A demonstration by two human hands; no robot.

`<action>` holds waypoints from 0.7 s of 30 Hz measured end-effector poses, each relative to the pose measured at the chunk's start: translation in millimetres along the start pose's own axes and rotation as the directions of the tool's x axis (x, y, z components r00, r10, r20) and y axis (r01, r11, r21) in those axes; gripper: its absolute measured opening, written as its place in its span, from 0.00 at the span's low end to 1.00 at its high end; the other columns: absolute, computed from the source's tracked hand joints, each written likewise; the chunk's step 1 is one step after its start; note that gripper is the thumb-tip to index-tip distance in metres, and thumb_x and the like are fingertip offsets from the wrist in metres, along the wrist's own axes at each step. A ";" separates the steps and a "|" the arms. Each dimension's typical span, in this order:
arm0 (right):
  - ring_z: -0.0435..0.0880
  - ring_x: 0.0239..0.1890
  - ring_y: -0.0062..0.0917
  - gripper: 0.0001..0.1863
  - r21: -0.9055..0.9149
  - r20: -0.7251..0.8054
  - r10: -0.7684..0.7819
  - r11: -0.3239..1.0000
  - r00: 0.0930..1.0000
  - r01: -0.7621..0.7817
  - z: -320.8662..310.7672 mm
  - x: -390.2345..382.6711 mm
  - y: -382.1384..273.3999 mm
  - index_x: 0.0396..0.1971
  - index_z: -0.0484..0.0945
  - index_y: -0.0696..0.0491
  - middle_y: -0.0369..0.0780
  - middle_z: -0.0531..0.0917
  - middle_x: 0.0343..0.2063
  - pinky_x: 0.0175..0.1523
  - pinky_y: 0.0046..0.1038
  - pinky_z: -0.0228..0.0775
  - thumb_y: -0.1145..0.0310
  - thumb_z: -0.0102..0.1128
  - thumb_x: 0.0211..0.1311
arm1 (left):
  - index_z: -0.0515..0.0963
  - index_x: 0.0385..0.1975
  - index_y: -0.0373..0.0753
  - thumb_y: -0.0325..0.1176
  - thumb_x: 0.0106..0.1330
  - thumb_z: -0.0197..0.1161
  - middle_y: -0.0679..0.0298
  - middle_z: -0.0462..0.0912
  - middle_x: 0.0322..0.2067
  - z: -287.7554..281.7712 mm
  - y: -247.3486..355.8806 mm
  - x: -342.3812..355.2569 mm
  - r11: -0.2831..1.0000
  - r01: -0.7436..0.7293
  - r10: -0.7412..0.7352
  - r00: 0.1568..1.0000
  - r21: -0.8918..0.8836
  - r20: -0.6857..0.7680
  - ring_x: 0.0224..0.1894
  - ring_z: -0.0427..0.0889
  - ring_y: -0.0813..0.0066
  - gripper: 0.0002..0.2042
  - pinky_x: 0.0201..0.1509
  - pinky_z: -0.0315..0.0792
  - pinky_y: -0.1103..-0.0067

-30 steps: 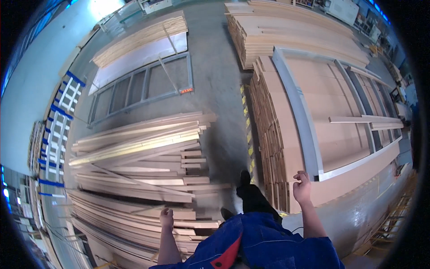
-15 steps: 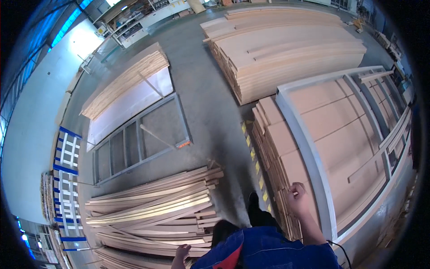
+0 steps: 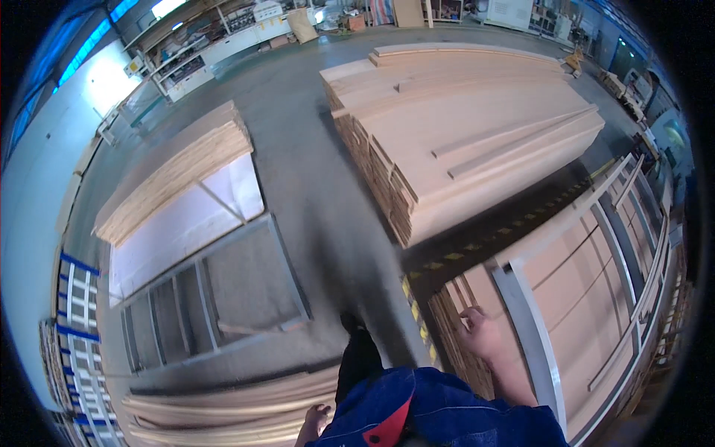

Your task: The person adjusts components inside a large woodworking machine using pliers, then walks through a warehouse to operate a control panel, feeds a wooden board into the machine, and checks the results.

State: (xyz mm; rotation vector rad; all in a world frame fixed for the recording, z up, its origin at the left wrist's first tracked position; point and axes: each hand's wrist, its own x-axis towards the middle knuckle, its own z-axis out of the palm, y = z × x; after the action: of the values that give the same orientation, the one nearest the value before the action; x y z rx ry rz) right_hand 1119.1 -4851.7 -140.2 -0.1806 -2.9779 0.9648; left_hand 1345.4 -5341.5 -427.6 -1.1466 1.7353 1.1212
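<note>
My left hand (image 3: 319, 414) hangs low at my side, near the stack of long wooden strips (image 3: 238, 408). Its fingers are loosely bent and nothing shows in them. My right hand (image 3: 480, 333) is held out over the edge of the pile of brown boards (image 3: 488, 287). Its fingers are half curled with a gap at the thumb, and I see no object in it; whether it touches the boards I cannot tell. Beside it a grey metal frame (image 3: 527, 328) lies on top of those boards.
A large stack of pale boards (image 3: 477, 112) stands ahead, with loose strips on top. To the left, an empty metal frame (image 3: 197, 298) lies by a stack of boards (image 3: 186, 167). Yellow-black floor tape (image 3: 418, 320) edges the walkway. Blue-and-white racks (image 3: 80, 335) stand far left.
I have stepped forward: the strip stack has slid toward the lower edge and the big pale stack looks nearer. A leg is now stretched ahead. Both hands remain empty.
</note>
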 end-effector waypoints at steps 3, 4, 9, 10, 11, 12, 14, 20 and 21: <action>0.83 0.39 0.44 0.13 0.064 0.062 -0.037 0.997 0.997 0.033 41.0 89.1 -56.4 0.39 0.81 0.54 0.48 0.82 0.39 0.45 0.40 0.78 0.68 0.65 0.54 | 0.77 0.43 0.36 0.41 0.66 0.64 0.58 0.83 0.36 -114.9 104.8 97.5 0.882 -0.297 0.314 0.949 -0.367 -0.014 0.41 0.81 0.67 0.15 0.46 0.76 0.69; 0.83 0.40 0.43 0.13 0.106 0.100 -0.039 0.994 0.994 0.028 44.7 120.6 -84.0 0.39 0.81 0.54 0.48 0.82 0.39 0.45 0.39 0.78 0.68 0.65 0.54 | 0.77 0.39 0.35 0.41 0.65 0.64 0.59 0.83 0.32 -151.9 147.0 124.7 0.758 -0.340 0.357 0.930 -0.557 -0.083 0.38 0.80 0.68 0.14 0.45 0.76 0.67; 0.83 0.38 0.42 0.13 0.233 0.092 0.084 0.967 0.992 -0.103 70.6 257.5 -138.4 0.39 0.81 0.56 0.47 0.82 0.36 0.43 0.36 0.77 0.67 0.64 0.55 | 0.77 0.45 0.39 0.39 0.66 0.63 0.60 0.82 0.34 -311.3 422.8 182.7 0.552 -0.806 0.834 0.536 0.216 -0.132 0.39 0.81 0.70 0.13 0.47 0.76 0.70; 0.83 0.37 0.42 0.13 0.221 0.096 0.169 0.957 0.981 -0.187 78.1 278.9 -135.2 0.39 0.80 0.57 0.48 0.82 0.35 0.43 0.35 0.76 0.67 0.64 0.55 | 0.77 0.45 0.38 0.37 0.67 0.62 0.61 0.81 0.34 -313.2 492.6 169.8 0.492 -0.856 0.870 0.476 0.159 -0.129 0.39 0.81 0.69 0.12 0.46 0.76 0.71; 0.83 0.36 0.42 0.13 0.132 0.047 0.158 0.978 0.986 -0.163 91.9 302.9 -128.3 0.38 0.80 0.57 0.48 0.82 0.35 0.42 0.36 0.76 0.66 0.65 0.55 | 0.76 0.45 0.38 0.34 0.67 0.61 0.62 0.81 0.34 -319.1 556.6 141.5 0.432 -0.896 0.898 0.418 0.102 -0.137 0.39 0.81 0.69 0.11 0.46 0.76 0.71; 0.83 0.36 0.43 0.14 0.115 0.044 0.212 0.970 0.976 -0.216 104.3 325.7 -125.6 0.38 0.80 0.56 0.48 0.82 0.33 0.42 0.38 0.76 0.65 0.65 0.54 | 0.76 0.44 0.37 0.34 0.67 0.62 0.62 0.80 0.34 -328.5 607.6 134.7 0.443 -0.882 0.895 0.426 0.163 -0.130 0.39 0.81 0.69 0.10 0.46 0.76 0.72; 0.83 0.37 0.44 0.15 -0.003 0.128 0.251 0.968 0.960 -0.253 140.0 390.1 -134.7 0.39 0.81 0.55 0.49 0.83 0.34 0.42 0.40 0.76 0.63 0.63 0.54 | 0.76 0.43 0.36 0.32 0.67 0.62 0.62 0.79 0.34 -374.1 684.6 130.7 0.461 -0.831 0.887 0.425 0.311 -0.179 0.40 0.80 0.70 0.09 0.46 0.76 0.72; 0.83 0.46 0.43 0.20 0.072 0.281 0.284 0.946 0.917 -0.315 237.3 619.3 -207.5 0.45 0.79 0.54 0.47 0.85 0.40 0.51 0.39 0.75 0.59 0.62 0.56 | 0.74 0.54 0.34 0.37 0.67 0.65 0.56 0.81 0.43 -531.0 632.3 264.7 0.814 -0.533 0.581 0.756 0.230 -0.303 0.46 0.80 0.69 0.19 0.51 0.75 0.71; 0.83 0.46 0.42 0.22 0.096 0.240 0.355 0.918 0.904 -0.385 245.5 643.3 -205.9 0.46 0.79 0.55 0.47 0.85 0.40 0.51 0.38 0.75 0.57 0.63 0.55 | 0.72 0.55 0.35 0.38 0.68 0.63 0.55 0.81 0.44 -509.1 653.9 256.2 0.936 -0.349 0.349 0.916 0.036 -0.197 0.48 0.79 0.69 0.20 0.53 0.74 0.70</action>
State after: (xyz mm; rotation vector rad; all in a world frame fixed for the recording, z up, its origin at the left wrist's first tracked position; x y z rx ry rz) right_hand 447.8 -5089.1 -237.9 -0.7086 -3.1182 1.3051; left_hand 587.5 -5751.4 -327.3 -0.9998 2.1615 1.2474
